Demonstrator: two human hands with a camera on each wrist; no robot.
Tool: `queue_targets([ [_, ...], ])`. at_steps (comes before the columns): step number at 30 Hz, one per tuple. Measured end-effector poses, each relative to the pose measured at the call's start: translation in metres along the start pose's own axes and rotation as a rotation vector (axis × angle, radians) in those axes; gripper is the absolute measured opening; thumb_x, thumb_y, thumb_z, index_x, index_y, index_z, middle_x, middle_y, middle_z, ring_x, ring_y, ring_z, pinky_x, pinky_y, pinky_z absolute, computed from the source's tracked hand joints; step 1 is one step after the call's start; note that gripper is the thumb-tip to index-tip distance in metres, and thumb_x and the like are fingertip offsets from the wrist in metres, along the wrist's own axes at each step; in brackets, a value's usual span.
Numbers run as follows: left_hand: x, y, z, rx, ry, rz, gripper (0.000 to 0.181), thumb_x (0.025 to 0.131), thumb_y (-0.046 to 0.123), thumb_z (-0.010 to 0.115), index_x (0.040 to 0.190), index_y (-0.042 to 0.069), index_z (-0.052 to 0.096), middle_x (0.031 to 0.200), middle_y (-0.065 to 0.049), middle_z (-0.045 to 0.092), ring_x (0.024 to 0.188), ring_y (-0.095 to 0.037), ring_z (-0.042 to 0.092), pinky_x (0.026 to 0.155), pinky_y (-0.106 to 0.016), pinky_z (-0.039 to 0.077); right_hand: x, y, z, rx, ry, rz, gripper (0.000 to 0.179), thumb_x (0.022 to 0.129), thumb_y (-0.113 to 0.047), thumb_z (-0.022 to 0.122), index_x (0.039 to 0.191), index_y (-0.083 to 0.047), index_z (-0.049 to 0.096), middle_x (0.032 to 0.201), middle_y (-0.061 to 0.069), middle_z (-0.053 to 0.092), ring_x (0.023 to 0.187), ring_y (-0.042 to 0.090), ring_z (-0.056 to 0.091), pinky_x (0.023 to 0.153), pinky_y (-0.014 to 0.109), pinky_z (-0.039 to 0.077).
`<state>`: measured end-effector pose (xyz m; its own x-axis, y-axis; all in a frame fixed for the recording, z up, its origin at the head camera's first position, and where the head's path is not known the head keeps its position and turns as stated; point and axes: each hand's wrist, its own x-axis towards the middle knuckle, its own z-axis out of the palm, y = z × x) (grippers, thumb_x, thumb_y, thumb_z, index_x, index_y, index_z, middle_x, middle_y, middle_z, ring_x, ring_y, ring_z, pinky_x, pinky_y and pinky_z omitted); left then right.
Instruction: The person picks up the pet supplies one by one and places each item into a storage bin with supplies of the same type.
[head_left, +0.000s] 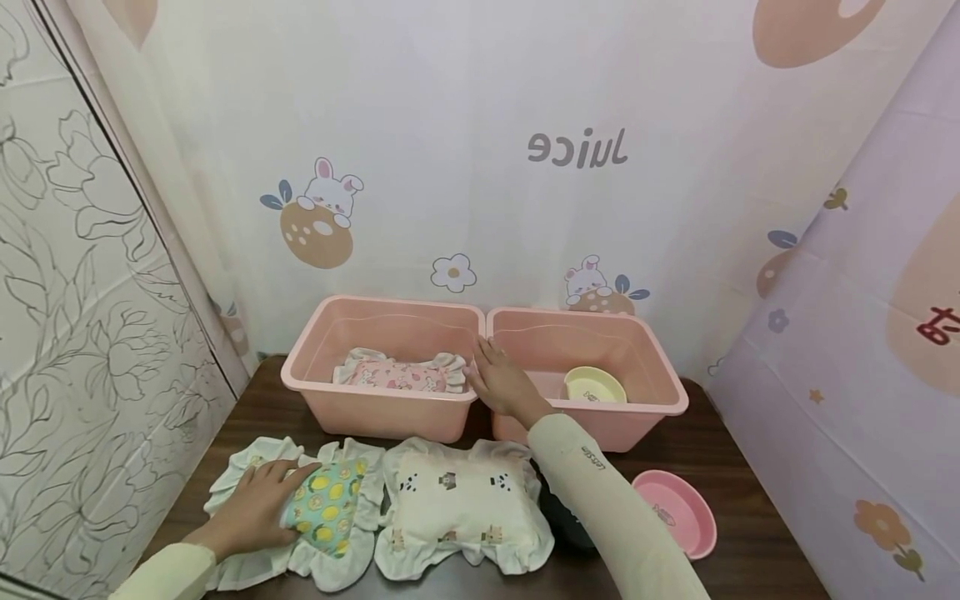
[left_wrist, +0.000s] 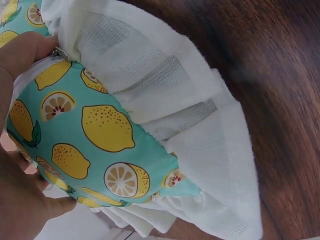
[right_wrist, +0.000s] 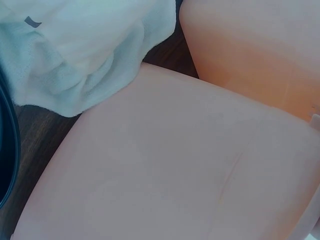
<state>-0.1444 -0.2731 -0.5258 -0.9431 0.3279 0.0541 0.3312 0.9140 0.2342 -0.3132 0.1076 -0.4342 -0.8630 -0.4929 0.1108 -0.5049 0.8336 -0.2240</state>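
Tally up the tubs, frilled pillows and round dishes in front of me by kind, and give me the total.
Tubs: 2 (left tub, right tub)
Pillows: 3 (lemon pillow, animal-print pillow, pink pillow)
Dishes: 3 (yellow dish, pink dish, dark dish, partly hidden)
Total: 8

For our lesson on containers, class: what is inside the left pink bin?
The left pink bin holds a pink, white-ruffled pillow. The bin's front wall hides the pillow's near edge; anything beneath the pillow cannot be seen.
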Motion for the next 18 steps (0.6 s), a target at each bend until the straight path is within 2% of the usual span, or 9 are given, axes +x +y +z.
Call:
queue_targets([
  [8, -0.006, 0.005, -0.024, 0.049, 0.109, 0.055, 0.095, 0.054, 0.035, 0.089, 0.139, 0.017, 0.051, 0.123, -0.015, 0.055, 0.111, -0.041, 0.052, 0.088, -0.067, 0.037, 0.000, 0.000, -0.001, -0.010, -0.004, -0.005, 0.062, 0.104, -0.037, 0.032, 0.153, -0.002, 0.015, 0.159, 0.015, 0.017, 0.146, 0.034, 0.014, 0.117, 0.046, 0.020],
  [18, -0.009, 0.013, -0.057, 0.078, 0.160, 0.103, 0.096, 0.054, 0.034, 0.089, 0.140, 0.016, 0.050, 0.129, -0.018, 0.052, 0.114, -0.042, 0.050, 0.089, -0.065, 0.037, -0.001, -0.001, -0.001, 0.001, 0.001, -0.004, 0.063, 0.104, -0.038, 0.033, 0.153, -0.002, 0.016, 0.159, 0.015, 0.018, 0.146, 0.033, 0.014, 0.117, 0.046, 0.020],
])
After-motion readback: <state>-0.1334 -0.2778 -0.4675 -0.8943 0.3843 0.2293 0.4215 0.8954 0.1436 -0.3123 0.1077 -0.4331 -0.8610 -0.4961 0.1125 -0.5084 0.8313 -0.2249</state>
